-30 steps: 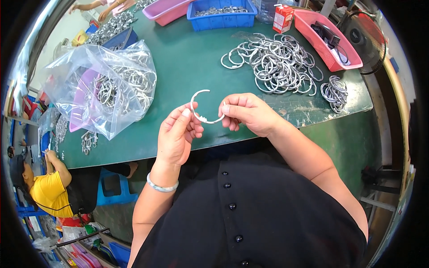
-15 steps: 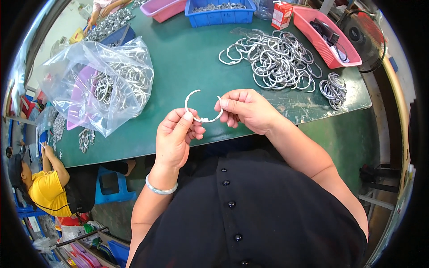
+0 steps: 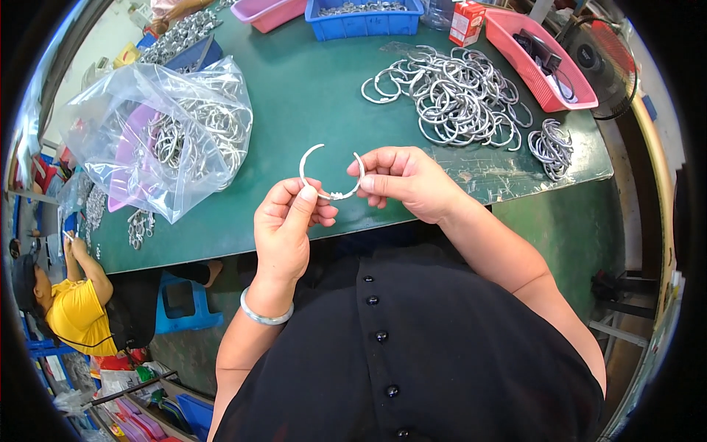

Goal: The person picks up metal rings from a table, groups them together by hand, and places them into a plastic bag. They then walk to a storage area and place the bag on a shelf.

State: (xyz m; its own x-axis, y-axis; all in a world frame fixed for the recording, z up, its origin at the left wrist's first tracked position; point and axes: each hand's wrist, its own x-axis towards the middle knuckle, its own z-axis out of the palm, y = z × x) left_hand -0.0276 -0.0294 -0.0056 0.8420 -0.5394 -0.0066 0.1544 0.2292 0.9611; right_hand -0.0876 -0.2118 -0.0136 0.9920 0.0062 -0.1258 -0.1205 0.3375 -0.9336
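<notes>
Above the near edge of the green table, a silvery open bangle (image 3: 339,196) is held up between my two hands, its gap facing away from me. Small raised bits show on its lower middle. My left hand (image 3: 286,225) pinches its left side between thumb and fingers. Thumb and fingers of my right hand (image 3: 412,183) close on its right side, below that end. Beyond my right hand lies a tangled heap of grey open bangles (image 3: 464,99), with a smaller bundle of bangles (image 3: 550,149) beside it.
At left, a clear plastic bag (image 3: 177,199) covers a purple tray and more bangles. Blue (image 3: 364,28) and pink bins (image 3: 269,16) line the far side. A red basket (image 3: 549,94), a carton (image 3: 467,23) and a fan (image 3: 600,62) stand at right. A person in yellow (image 3: 79,317) sits at left.
The bangle has shifted slightly left and tilted. My right thumb and fingers have slid lower along its right side, leaving that end exposed. My left hand keeps its pinch.
</notes>
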